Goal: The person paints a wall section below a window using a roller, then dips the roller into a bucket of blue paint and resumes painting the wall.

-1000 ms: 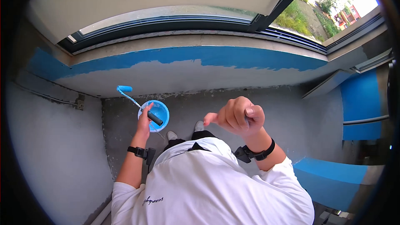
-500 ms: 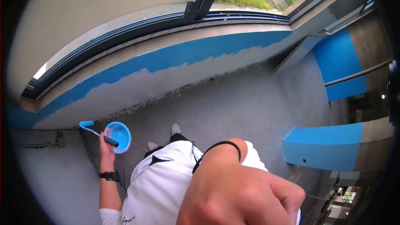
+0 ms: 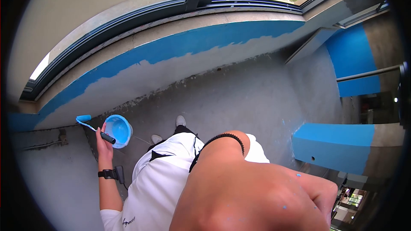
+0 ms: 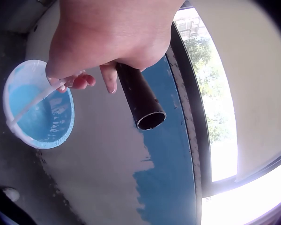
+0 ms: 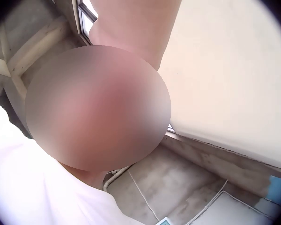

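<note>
My left hand (image 3: 104,149) grips a paint roller by its black handle (image 3: 108,138). The roller's blue sleeve (image 3: 84,118) points toward the wall. From the same hand hangs a white bucket (image 4: 6,101) with light-blue paint inside, its white bail (image 4: 33,104) running up to the curled fingers in the left wrist view. The open end of the roller's handle tube (image 4: 139,98) sticks out below the palm. My right hand (image 3: 261,196) is raised close to the head camera, back of the hand showing, with small blue paint specks; its fingertips are hidden.
Ahead is a low wall with a blue painted band (image 3: 180,51) over grey, below a window frame (image 3: 199,4). A blue-and-grey block (image 3: 334,143) stands at right, and a panel (image 3: 310,45) leans near the far corner. Grey floor (image 3: 227,98) lies around the white shoes.
My right hand has come up from in front of the body to close by the head camera. The head view has turned, and the roller and bucket now sit lower left, still in my left hand.
</note>
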Motion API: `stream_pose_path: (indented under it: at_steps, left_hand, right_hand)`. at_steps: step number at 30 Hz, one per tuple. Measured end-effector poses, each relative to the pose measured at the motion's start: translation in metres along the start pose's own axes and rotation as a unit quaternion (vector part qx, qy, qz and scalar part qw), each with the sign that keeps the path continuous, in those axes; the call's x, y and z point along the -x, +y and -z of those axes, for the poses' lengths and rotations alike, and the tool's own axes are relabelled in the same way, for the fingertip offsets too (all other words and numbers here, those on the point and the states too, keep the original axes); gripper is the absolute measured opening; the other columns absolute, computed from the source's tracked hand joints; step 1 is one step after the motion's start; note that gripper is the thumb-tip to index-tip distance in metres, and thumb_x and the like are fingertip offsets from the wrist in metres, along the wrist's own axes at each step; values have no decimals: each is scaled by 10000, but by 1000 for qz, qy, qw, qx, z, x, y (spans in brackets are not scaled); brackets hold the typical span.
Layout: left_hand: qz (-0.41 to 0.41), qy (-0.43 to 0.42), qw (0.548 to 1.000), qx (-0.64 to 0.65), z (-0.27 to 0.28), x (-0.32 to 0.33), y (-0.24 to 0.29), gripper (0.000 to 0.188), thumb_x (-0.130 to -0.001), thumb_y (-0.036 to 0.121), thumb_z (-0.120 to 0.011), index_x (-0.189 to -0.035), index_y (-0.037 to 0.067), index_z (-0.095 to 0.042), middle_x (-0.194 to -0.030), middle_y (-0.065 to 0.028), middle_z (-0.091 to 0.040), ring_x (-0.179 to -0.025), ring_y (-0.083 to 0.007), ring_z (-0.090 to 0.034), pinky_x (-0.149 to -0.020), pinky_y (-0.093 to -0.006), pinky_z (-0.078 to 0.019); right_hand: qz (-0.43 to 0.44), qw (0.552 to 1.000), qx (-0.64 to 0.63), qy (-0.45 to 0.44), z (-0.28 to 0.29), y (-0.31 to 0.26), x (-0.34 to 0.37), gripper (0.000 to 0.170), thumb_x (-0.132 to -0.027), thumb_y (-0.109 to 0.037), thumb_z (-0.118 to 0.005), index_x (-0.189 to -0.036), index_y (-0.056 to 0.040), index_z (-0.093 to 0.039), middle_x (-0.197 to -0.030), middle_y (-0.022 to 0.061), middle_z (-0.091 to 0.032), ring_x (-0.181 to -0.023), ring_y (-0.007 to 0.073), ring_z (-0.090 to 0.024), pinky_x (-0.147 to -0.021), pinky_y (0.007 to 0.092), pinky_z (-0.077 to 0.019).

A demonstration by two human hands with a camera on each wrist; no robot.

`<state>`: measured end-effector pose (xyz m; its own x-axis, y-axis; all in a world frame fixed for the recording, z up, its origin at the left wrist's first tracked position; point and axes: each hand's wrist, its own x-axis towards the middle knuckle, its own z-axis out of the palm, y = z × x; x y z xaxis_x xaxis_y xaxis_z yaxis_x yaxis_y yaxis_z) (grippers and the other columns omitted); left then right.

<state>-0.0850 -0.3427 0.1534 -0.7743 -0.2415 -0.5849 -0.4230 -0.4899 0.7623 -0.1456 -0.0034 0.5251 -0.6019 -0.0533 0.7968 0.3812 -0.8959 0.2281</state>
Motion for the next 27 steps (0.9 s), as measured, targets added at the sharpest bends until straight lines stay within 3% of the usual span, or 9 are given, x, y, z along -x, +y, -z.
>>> stream_pose_path:
  at_steps: [9,11,14,21,24,27]
  left_hand:
    - [-2,0,1000,8,-3,-6,-4,567,-959,456,-342,-1315,38,-482,-1420,-69,-391,-1329,-146,-276,-1116,-287,-77]
    - [25,36,999,27,-3,-8,-4,565,-961,453,-340,-1312,34,-483,-1418,-66,-393,-1327,-137,-273,-1117,-289,-72]
    - [12,5,1000,6,3,-11,-7,564,-962,451,-341,-1312,31,-483,-1418,-65,-395,-1325,-133,-274,-1116,-291,-72]
    - [22,16,999,35,1,-7,-8,558,-962,446,-347,-1308,32,-488,-1413,-62,-402,-1325,-128,-273,-1114,-291,-77]
    - [7,14,1000,10,2,-4,-9,559,-961,450,-349,-1308,34,-490,-1410,-60,-405,-1316,-128,-282,-1105,-290,-97]
    - [17,23,1000,12,0,-5,-6,567,-949,469,-372,-1297,44,-510,-1362,-38,-437,-1189,-123,-364,-1047,-261,-175]
  right_hand:
    - [27,999,8,28,-1,1,-2,359,-856,-174,-475,-525,-101,-353,-478,-16,-274,-374,169,-330,-745,383,-395]
    - [32,999,9,33,-9,3,3,358,-853,-174,-479,-526,-100,-355,-477,-15,-271,-373,170,-325,-722,374,-398]
    - [39,999,10,36,-7,2,0,356,-849,-175,-485,-526,-99,-358,-476,-14,-267,-372,170,-317,-686,362,-403]
    - [58,997,2,54,-14,13,7,350,-839,-176,-500,-526,-96,-365,-472,-11,-257,-370,171,-298,-604,332,-415]
    - [67,996,-1,64,-14,15,6,348,-835,-177,-506,-526,-94,-368,-471,-9,-253,-370,172,-290,-569,319,-420]
    - [76,996,-4,55,-15,13,9,347,-832,-178,-510,-526,-93,-370,-470,-8,-250,-369,172,-285,-546,311,-423]
